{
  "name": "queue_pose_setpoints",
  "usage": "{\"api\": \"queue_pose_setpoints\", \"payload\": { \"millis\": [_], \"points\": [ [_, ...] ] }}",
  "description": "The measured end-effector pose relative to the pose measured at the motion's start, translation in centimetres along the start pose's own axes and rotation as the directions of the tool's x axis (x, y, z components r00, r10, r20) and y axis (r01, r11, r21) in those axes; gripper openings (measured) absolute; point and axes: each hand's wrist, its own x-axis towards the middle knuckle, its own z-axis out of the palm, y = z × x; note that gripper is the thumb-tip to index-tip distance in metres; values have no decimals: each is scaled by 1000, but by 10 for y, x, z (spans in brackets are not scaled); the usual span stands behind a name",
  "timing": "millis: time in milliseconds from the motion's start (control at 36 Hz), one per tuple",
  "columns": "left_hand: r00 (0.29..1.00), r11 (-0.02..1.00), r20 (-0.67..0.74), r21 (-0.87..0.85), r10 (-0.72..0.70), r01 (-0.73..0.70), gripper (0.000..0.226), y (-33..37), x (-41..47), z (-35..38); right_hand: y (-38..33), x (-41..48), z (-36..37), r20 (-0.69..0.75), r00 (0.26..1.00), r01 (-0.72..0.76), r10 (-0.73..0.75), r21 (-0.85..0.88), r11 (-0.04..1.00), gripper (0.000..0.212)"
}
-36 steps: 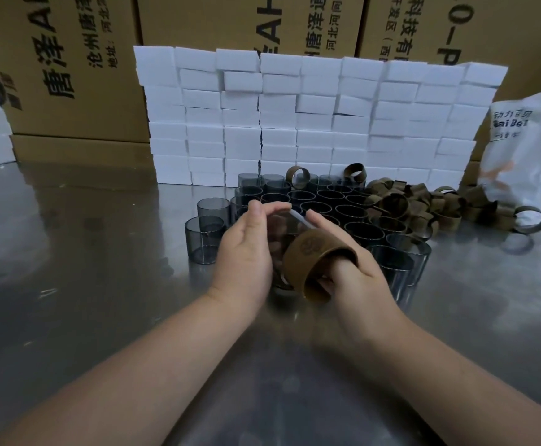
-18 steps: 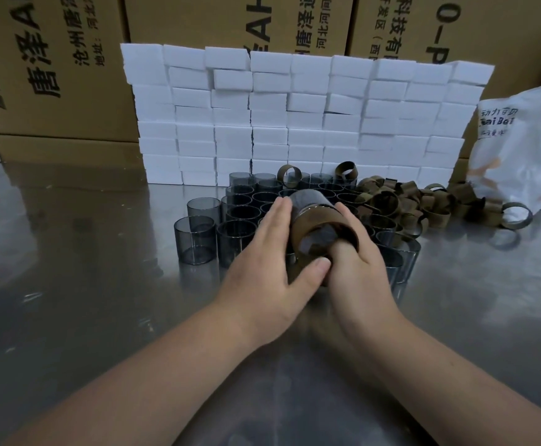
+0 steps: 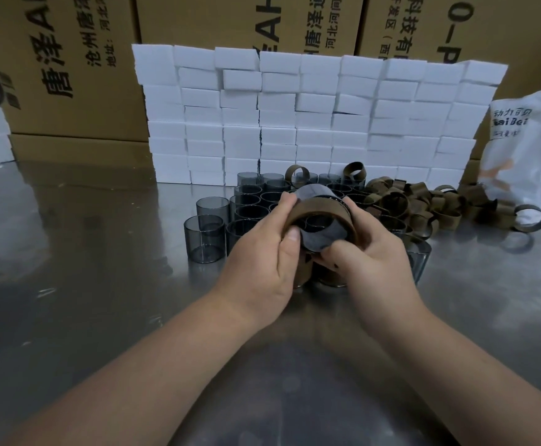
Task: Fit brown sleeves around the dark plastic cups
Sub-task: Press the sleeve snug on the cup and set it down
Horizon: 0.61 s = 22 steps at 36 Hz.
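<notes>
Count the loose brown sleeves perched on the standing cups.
2. One sleeve stands on edge at the back of the cups, another just right of it. The left hand and right hand may hide more.

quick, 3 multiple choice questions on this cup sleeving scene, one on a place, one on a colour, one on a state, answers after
1. Seen from the person, where does the pile of loose sleeves lie?
A) left of the standing cups
B) right of them
C) hanging on a hook

2. What colour are the stacked blocks behind the cups?
A) white
B) red
C) green

3. The held cup, gripped by the left hand and the right hand, is:
A) bare
B) crushed flat
C) circled by a brown sleeve

Answers:
1 B, the pile spreads out from the right side of the cups.
2 A, every block in the wall is white.
3 C, a brown band runs round the held cup.
</notes>
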Motion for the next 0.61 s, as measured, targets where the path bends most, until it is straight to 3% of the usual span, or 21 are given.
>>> {"api": "queue_pose_setpoints", "payload": {
  "millis": [611],
  "points": [
    [988, 998, -152, -50, 29, -37, 44, -1, 3, 0, -2, 1, 0, -2, 1000, 3, -2, 135, 991, 72]
  ]
}}
